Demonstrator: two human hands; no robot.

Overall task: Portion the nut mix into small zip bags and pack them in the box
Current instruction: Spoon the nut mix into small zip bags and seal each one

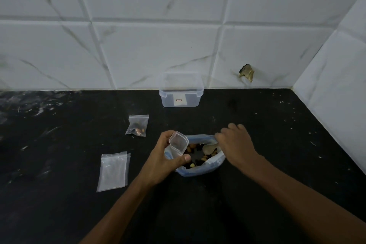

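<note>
On the black counter (59, 214), left to right: empty zip bags (113, 171), filled bag (137, 125), left hand (166, 157) grip pinching open small bag (178, 144) over the nut mix bag (200, 156); right hand (235, 142) grip curled on a spoon (210, 148) in it. Clear box (180, 93) far, at wall.

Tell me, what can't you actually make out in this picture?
Head view only:
- Spoon handle: covered by the right hand.
- Depth of nut mix in the big bag: hidden by its folded rim.
- Label on the plastic box: too small to read.
- Small bag in the left hand: contents unclear.
</note>
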